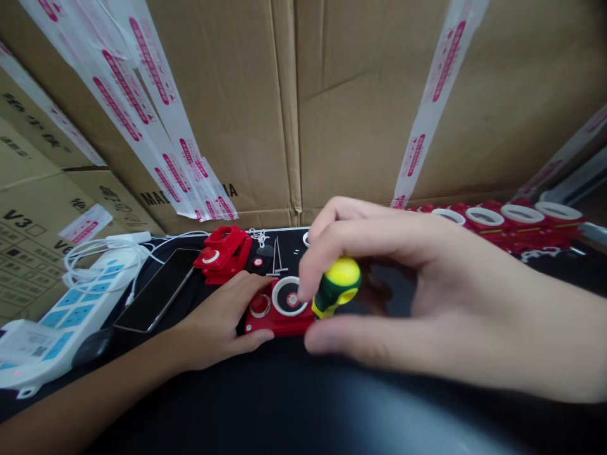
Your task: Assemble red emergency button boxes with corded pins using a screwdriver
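My left hand (215,316) grips the left end of a red plastic housing (284,325) and steadies it on the black surface. A white ring (275,303) around a dark disc sits on its top, beside a red round button (260,304). My right hand (427,291), slightly blurred, curls around a screwdriver (337,284) with a green and yellow handle. The screwdriver stands near upright over the housing's right end; its tip is hidden. Just beyond my left hand lies another red housing part (225,253).
Behind the housing lie metal hex keys (277,259) and a white chain (258,236). A phone (159,287) and a white power strip (90,303) with cables are on the left. Several red units with white rings (484,217) line the back right. Large cardboard boxes (351,114) stand behind.
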The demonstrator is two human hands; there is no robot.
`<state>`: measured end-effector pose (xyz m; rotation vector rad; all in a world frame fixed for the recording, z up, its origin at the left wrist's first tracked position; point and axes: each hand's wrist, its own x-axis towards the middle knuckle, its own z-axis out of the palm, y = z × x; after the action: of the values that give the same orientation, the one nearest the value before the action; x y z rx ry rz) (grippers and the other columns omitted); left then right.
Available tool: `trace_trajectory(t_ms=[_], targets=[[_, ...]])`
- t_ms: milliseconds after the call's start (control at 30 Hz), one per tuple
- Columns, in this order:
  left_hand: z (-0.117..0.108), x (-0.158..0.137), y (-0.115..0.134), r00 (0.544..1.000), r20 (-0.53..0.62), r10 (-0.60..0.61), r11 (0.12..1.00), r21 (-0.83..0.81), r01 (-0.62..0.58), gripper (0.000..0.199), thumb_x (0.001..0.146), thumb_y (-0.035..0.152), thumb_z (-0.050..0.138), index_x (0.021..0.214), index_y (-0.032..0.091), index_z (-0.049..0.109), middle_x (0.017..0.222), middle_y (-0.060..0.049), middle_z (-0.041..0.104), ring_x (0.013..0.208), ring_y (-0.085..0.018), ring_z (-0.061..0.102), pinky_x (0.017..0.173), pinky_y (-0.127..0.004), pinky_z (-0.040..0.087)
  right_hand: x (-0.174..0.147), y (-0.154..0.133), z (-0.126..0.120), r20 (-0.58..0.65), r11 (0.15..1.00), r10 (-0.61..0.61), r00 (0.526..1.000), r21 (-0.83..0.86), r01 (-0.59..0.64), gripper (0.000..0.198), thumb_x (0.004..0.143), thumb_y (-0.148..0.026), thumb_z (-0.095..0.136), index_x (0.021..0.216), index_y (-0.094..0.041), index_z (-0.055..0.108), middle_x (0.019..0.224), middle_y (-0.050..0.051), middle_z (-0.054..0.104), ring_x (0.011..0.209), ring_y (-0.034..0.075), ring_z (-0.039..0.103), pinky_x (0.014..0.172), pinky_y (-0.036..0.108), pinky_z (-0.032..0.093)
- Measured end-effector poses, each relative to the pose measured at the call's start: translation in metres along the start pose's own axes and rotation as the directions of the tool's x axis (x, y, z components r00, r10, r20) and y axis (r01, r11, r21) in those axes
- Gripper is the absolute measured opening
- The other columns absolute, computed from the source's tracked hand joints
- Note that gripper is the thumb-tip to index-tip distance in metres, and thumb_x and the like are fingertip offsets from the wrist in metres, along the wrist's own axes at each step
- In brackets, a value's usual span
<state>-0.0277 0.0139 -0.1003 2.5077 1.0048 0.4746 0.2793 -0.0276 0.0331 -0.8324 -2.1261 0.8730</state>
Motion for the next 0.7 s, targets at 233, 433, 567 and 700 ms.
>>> trace_trajectory(t_ms=[233, 433, 567, 700], targets=[[-0.001, -0.001, 0.0, 1.0, 0.018, 0.008, 0.999, 0.04, -0.008, 0.063, 0.097, 0.043, 0.075, 0.151, 0.024, 0.048, 0.133, -0.012, 0.066, 0.117, -0.034, 0.066, 0.105, -0.052, 0.057, 0.007, 0.004, 0.0, -0.095, 0.997, 0.072, 0.993, 0.038, -0.068, 0.017, 0.089, -0.028, 0.086, 0.104, -0.025, 0.079, 0.099, -0.002, 0.079, 0.08, 0.016, 0.071, 0.068, 0.029, 0.058], [0.0, 0.0, 0.0, 1.0, 0.008, 0.025, 0.999, 0.044, -0.025, 0.061, 0.097, 0.041, 0.074, 0.15, 0.023, 0.048, 0.138, -0.013, 0.065, 0.123, -0.035, 0.064, 0.109, -0.053, 0.054, 0.01, 0.014, 0.0, -0.025, 1.0, 0.021, 0.999, 0.02, -0.021, 0.026, 0.092, -0.027, 0.083, 0.117, -0.028, 0.079, 0.117, 0.001, 0.079, 0.104, 0.021, 0.073, 0.09, 0.034, 0.059], [0.0, 0.0, -0.001, 0.999, 0.029, 0.023, 0.999, 0.037, -0.024, 0.058, 0.098, 0.04, 0.073, 0.149, 0.025, 0.05, 0.133, -0.012, 0.066, 0.118, -0.033, 0.065, 0.104, -0.051, 0.057, 0.011, 0.018, 0.002, -0.068, 0.999, -0.02, 0.997, -0.047, 0.017, 0.023, 0.087, -0.034, 0.09, 0.108, -0.027, 0.082, 0.109, 0.0, 0.076, 0.094, 0.018, 0.07, 0.081, 0.031, 0.055], [0.001, -0.003, -0.001, 1.0, 0.031, -0.002, 0.998, 0.065, 0.0, 0.064, 0.097, 0.042, 0.074, 0.152, 0.024, 0.045, 0.138, -0.014, 0.064, 0.123, -0.036, 0.064, 0.107, -0.054, 0.055, 0.01, 0.016, -0.002, -0.067, 1.0, -0.001, 0.998, 0.014, 0.002, 0.025, 0.092, -0.027, 0.084, 0.116, -0.027, 0.077, 0.112, -0.001, 0.08, 0.095, 0.018, 0.073, 0.082, 0.03, 0.059]])
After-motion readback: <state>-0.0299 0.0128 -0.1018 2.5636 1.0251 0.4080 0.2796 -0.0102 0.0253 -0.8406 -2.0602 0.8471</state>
